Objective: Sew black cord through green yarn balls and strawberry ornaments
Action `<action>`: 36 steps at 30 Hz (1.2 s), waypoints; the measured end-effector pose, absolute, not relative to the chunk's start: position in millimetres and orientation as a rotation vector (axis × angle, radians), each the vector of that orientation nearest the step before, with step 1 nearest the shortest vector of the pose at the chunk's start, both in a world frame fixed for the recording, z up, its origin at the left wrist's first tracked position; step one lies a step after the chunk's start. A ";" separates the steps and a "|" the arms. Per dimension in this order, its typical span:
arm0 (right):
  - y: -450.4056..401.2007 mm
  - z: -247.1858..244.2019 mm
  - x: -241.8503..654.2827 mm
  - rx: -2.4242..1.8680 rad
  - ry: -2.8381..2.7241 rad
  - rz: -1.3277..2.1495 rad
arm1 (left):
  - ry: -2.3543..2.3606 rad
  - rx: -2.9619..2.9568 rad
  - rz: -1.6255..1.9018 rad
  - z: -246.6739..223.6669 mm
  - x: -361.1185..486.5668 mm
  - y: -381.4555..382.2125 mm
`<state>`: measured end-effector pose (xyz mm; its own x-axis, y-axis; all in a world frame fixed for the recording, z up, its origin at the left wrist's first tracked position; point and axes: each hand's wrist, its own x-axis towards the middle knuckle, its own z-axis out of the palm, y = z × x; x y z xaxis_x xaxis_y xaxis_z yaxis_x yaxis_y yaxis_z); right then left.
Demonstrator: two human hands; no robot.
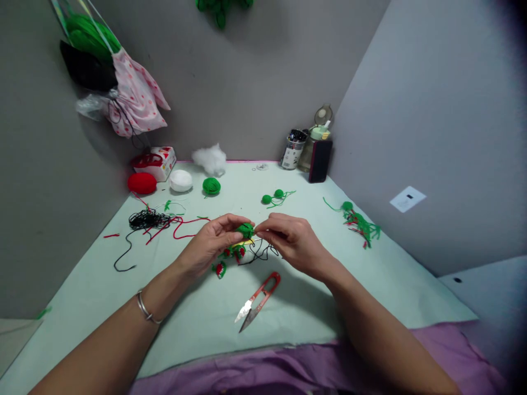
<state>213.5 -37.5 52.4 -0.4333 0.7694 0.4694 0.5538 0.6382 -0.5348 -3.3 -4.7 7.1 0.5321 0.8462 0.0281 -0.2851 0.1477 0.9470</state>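
Observation:
My left hand (pixel 216 236) pinches a small green crocheted ball (pixel 246 230) with dark strands across it. At the ball's right side, the fingertips of my right hand (pixel 288 236) are pressed together; whatever they hold is too small to make out. Black thread (pixel 263 252) hangs in loops below that hand. Under the ball lie small red and green crocheted watermelon slices (pixel 239 252), partly covered by my left hand, with another slice (pixel 221 269) nearer to me. Red-handled thread snips (pixel 263 296) rest on the table in front, blades apart and pointing toward me.
Left on the table (pixel 181 323) are tangled black yarn (pixel 148 219), red yarn (pixel 185 220), and red (pixel 142 182), white (pixel 180 180) and green (pixel 211 186) balls. Stuffing (pixel 211 159), a phone (pixel 320 161) and a pen can (pixel 292 152) stand behind. Green scraps (pixel 364 226) lie right.

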 end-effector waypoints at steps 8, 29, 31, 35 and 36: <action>-36.4 49.6 211.9 -1.033 -2.048 0.558 | 0.573 1.149 0.904 12.5 -2.7 -7.7; -36.5 52.6 218.2 -1.067 -2.062 0.541 | 0.570 1.117 0.913 12.0 -2.8 -7.9; -36.6 53.1 217.7 -1.063 -2.071 0.535 | 0.576 1.118 0.916 11.4 -2.8 -7.5; -37.6 55.0 216.2 -1.066 -2.090 0.507 | 0.600 1.131 0.917 11.5 -2.7 -7.2; -38.0 55.6 215.8 -1.069 -2.097 0.500 | 0.608 1.132 0.918 11.8 -2.6 -7.3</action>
<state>215.8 -38.0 55.6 -0.3979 0.8137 0.4237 0.5353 0.5810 -0.6131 -2.6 -7.3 11.8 0.5096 0.8597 0.0351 -0.3026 0.1408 0.9427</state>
